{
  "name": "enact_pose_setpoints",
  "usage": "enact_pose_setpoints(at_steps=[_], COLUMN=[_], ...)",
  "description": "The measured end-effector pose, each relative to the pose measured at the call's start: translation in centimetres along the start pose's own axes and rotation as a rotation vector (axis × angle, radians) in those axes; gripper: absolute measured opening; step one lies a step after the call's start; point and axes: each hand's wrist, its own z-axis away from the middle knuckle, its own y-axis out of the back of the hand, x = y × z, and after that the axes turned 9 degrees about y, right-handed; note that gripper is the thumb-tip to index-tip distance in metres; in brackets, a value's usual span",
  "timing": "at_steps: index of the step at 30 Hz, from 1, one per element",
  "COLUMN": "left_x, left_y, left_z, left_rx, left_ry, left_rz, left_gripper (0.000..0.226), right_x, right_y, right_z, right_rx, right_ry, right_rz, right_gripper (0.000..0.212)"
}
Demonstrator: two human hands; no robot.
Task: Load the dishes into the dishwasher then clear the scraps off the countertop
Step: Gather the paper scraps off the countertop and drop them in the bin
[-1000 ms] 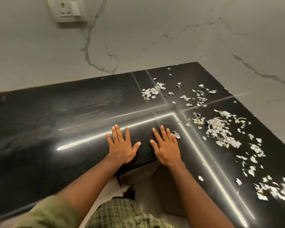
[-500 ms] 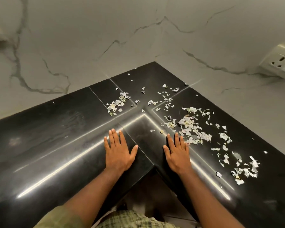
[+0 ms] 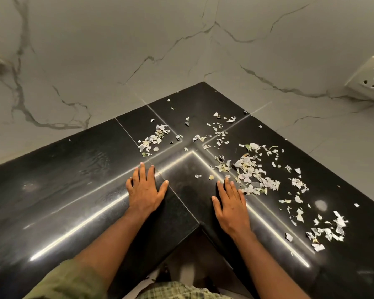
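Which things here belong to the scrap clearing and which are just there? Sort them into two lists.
Part of the job:
scraps, scattered mostly on the right of the corner
black countertop
left hand, flat on the countertop
right hand, flat, fingertips at the edge of the biggest pile

Just there:
wall socket
marble wall

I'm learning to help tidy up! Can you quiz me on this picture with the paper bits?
1. True or false: the left hand is holding a scrap.
2. Which hand lies closer to the biggest pile of scraps? A) left B) right
3. Fill in: both hands lie flat on the black ____.

Key:
1. False; it lies flat, fingers straight, holding nothing.
2. B; the right hand almost reaches that pile.
3. Countertop.
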Motion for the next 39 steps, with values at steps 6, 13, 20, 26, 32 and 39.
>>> enact_pose_setpoints(at_steps=[6, 13, 20, 26, 32, 39], left_x=[0.4, 0.3, -0.1, 1.5, 5.2, 10.4], left_y=[-0.5, -0.6, 0.3, -0.2, -1.1, -3.4], left_z=[-0.2, -0.4, -5.6, -10.8, -15.4, -15.8], left_rx=[0.088, 0.130, 0.225, 0.025, 0.006, -0.031], left_ry=[-0.012, -0.017, 0.060, 0.316, 0.076, -0.378], left_rz=[-0.044, -0.041, 0.045, 0.118, 0.073, 0.069], left_gripper=[0.074, 0.065, 0.052, 0.125, 0.114, 0.065], right_x=[0.2, 0.4, 0.7, 0.9, 0.8, 1.0], right_y=[0.2, 0.6, 1.5, 1.5, 1.9, 2.2], right_z=[0.2, -0.5, -2.5, -2.8, -2.8, -3.3], right_rx=[0.034, 0.153, 0.203, 0.146, 0.108, 0.104], right_ry=[0.007, -0.005, -0.022, -0.028, -0.058, -0.083], right_rz=[-0.046, -0.066, -0.045, -0.035, -0.073, -0.134], right_gripper=[0.062, 0.052, 0.029, 0.031, 0.034, 0.031])
